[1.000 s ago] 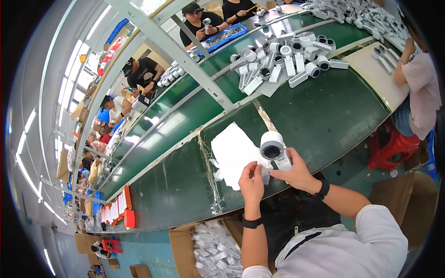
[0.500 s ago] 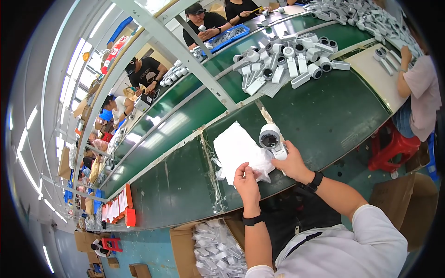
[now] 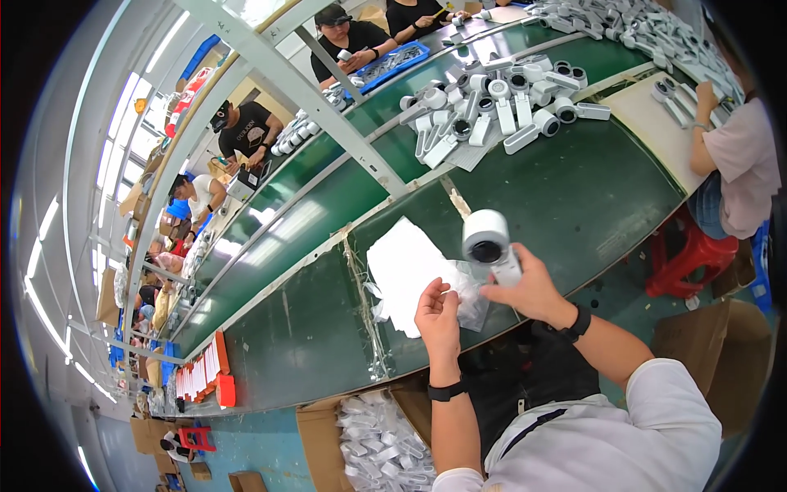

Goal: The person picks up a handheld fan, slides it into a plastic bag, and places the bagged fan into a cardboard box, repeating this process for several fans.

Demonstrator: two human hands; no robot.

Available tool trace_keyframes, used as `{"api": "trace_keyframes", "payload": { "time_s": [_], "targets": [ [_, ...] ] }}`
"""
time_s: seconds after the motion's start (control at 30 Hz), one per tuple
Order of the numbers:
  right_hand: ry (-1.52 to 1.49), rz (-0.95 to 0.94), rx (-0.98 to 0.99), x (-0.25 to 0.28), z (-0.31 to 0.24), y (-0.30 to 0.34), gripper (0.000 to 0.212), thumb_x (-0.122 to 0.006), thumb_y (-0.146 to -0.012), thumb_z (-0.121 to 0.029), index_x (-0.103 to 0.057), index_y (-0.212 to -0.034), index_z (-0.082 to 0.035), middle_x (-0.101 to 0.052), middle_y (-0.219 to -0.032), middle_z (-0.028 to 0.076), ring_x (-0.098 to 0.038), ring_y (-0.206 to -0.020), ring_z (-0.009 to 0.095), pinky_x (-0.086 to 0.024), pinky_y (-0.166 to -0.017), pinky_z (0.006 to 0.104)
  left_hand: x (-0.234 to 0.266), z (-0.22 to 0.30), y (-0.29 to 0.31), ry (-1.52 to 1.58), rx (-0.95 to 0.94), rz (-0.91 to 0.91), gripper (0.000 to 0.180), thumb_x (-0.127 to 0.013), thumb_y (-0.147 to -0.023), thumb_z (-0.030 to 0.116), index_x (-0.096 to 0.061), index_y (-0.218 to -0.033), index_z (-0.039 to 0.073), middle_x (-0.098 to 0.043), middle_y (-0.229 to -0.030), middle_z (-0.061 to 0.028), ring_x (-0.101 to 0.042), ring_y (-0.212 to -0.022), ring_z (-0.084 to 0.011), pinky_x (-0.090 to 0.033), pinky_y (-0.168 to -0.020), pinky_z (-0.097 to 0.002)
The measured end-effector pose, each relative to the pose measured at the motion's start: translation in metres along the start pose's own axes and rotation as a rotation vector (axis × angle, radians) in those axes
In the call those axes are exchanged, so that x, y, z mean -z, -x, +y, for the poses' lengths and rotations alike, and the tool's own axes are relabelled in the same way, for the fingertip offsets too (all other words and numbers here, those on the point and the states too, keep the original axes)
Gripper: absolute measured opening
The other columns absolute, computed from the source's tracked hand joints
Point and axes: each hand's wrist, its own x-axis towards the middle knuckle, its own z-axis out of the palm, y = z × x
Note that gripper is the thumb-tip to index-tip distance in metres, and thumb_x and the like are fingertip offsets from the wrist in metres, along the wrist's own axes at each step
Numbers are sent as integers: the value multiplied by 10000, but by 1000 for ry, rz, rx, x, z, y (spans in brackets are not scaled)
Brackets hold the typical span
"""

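Note:
My right hand (image 3: pixel 533 289) is wrapped round the handle of a white handheld device (image 3: pixel 485 234), whose round head has a dark face. It is raised above the green bench with the head tipped toward me. Fingers of my left hand (image 3: pixel 438 316) are pinched together at the edge of a clear plastic bag (image 3: pixel 470 302), just below the device. Under and beside the bag lies a stack of white sheets or bags (image 3: pixel 403 261). What my left fingertips grip is partly hidden.
A heap of similar white devices (image 3: pixel 500 107) lies at the far side of the bench. A metal post (image 3: pixel 328 115) rises beyond the sheets. Below the bench edge is a cardboard box (image 3: pixel 316 435) of bagged devices. A co-worker (image 3: pixel 742 148) sits at the right, others across the belt.
My right hand has lifted the device slightly up and right, and its head has tilted so the dark face points lower. My left hand stays by the bag.

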Motion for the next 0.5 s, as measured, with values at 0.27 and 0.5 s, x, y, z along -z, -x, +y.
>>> {"api": "trace_keyframes", "payload": {
  "time_s": [0.27,0.5],
  "targets": [
    [189,66,-14,-34,18,-2,761,-821,-648,-292,-472,-1235,44,-642,-1080,201,-647,-990,293,-501,-847,356,-4,4,2,46,-42,58,267,-589,-900,-7,-574,-1161,-57,-614,-1022,-78,-572,-844,-109,-485,-747,-231],
    [38,29,-39,-40,16,-10,594,-726,-675,-185,-513,-1184,36,-652,-1032,198,-650,-949,296,-501,-822,377,8,12,9,16,-93,5,325,-615,-858,-50,-570,-1180,-45,-598,-1009,-69,-566,-844,-106,-478,-733,-225]
  ]
}}
